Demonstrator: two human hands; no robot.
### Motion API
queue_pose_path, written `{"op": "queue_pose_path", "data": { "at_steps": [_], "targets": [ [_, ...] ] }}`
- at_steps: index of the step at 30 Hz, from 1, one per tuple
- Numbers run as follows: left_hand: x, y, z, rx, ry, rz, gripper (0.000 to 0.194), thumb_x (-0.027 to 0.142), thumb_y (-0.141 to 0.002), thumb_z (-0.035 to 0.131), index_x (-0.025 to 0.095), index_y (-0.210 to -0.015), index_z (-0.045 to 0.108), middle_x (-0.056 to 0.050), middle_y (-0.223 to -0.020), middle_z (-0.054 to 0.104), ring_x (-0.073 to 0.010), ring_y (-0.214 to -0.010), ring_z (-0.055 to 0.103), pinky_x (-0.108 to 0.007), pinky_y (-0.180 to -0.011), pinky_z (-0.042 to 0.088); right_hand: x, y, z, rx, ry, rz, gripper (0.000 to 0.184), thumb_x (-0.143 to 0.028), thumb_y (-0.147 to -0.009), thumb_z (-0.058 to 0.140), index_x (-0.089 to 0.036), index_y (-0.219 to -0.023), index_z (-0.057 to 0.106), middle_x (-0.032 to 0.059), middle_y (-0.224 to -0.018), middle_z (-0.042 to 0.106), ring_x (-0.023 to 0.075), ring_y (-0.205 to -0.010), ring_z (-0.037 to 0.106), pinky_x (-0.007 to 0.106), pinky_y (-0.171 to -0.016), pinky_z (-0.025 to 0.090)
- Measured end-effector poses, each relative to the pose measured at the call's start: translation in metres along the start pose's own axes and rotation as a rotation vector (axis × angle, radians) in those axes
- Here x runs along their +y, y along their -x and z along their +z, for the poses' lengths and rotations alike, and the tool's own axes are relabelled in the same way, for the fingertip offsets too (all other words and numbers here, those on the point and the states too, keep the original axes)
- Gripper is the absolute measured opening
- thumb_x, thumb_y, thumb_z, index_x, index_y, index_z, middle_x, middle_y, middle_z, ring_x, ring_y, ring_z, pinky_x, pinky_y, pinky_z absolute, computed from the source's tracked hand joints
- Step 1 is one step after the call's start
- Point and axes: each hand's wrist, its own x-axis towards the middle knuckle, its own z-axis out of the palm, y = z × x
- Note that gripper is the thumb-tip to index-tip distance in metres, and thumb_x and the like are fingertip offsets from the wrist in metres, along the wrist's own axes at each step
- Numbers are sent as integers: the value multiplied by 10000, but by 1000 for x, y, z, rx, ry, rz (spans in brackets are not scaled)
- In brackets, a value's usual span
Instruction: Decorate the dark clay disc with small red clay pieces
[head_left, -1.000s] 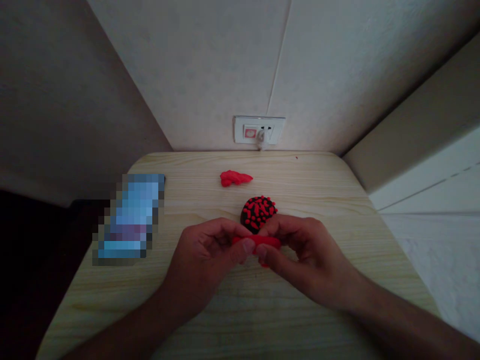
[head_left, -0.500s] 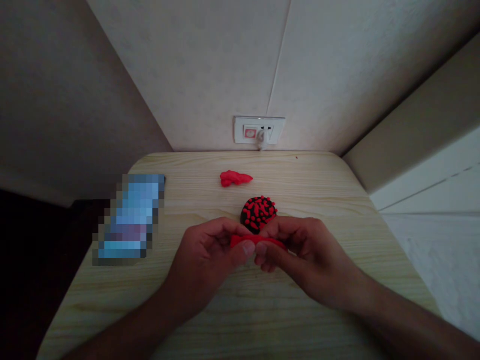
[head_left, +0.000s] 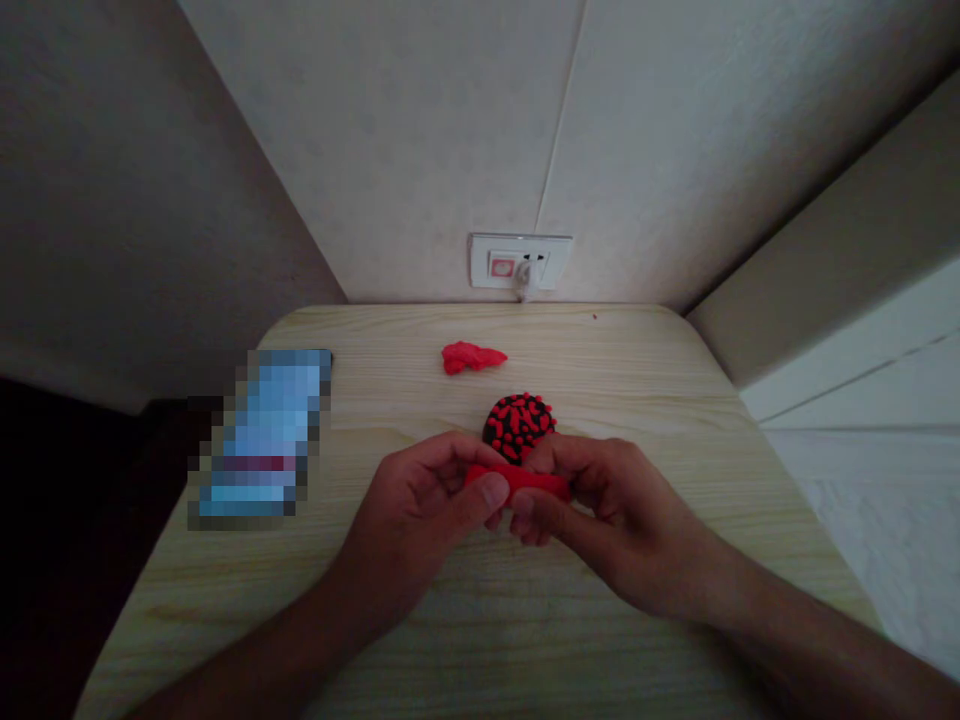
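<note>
A strip of soft red modelling clay stretches between my two hands above the table. My left hand pinches its left end between thumb and fingers. On the other end, my right hand also has thumb and fingers closed. Just beyond them lies a round black piece covered with small red dots and strips; my fingers hide its near edge. Farther back, an irregular red clay lump with a pointed right end rests on the wood.
A phone-like device, blurred into blocks, lies at the left of the light wooden table. Behind the table, a wall socket holds a plug. A tiny dark red speck sits near the back edge.
The red clay between my hands shows a broader face now, and my thumbs have moved slightly apart. The black piece and the loose lump stay in place.
</note>
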Motion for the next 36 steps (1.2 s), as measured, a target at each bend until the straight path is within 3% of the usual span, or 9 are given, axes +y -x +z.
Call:
{"op": "queue_pose_path", "data": {
  "at_steps": [4, 9, 15, 21, 27, 36],
  "targets": [
    [2, 2, -1, 4, -63, 14, 120, 253, -892, 768, 178, -798, 768, 14, -675, 733, -104, -631, 644, -170, -607, 504, -2, 1, -1, 10, 105, -36, 163, -311, -932, 758, -190, -845, 692, -9, -756, 656, 141, -708, 577, 256, -654, 453],
    [7, 3, 2, -26, -54, 49, 106, 176, -891, 743, 185, -790, 771, 31, -688, 736, -84, -630, 633, -143, -594, 479, -5, 0, -3, -32, 201, -120, 206, -286, -1022, 618, -192, -848, 672, -13, -750, 632, 130, -695, 559, 251, -636, 431],
    [3, 1, 2, -30, 5, 43, 146, 248, -901, 729, 164, -781, 724, 15, -692, 701, -107, -658, 628, -172, -621, 502, -5, 0, -1, -27, 240, -182, 234, -251, -1050, 550, -172, -864, 669, -2, -768, 658, 123, -711, 597, 238, -638, 446],
    [5, 2, 3, -31, -47, 73, 162, 234, -906, 725, 157, -764, 716, 15, -671, 673, -100, -639, 593, -170, -608, 478, -5, -1, -1, -14, 248, -174, 221, -281, -1024, 604, -187, -834, 669, -40, -685, 562, 105, -621, 484, 237, -569, 377],
    [4, 4, 1, -48, -63, 62, 201, 264, -908, 741, 157, -739, 721, 7, -664, 680, -104, -640, 607, -176, -611, 474, -4, 1, -2, -56, 223, -159, 294, -281, -1069, 506, -170, -854, 673, 11, -756, 665, 131, -697, 613, 243, -628, 459],
    [0, 2, 2, -55, 77, -32, 98, 228, -868, 815, 178, -816, 747, 25, -690, 721, -82, -629, 630, -153, -613, 502, -5, 0, 1, -16, 156, -136, 311, -357, -1067, 529, -174, -867, 683, 24, -787, 679, 145, -724, 619, 257, -643, 475]
  ]
}}
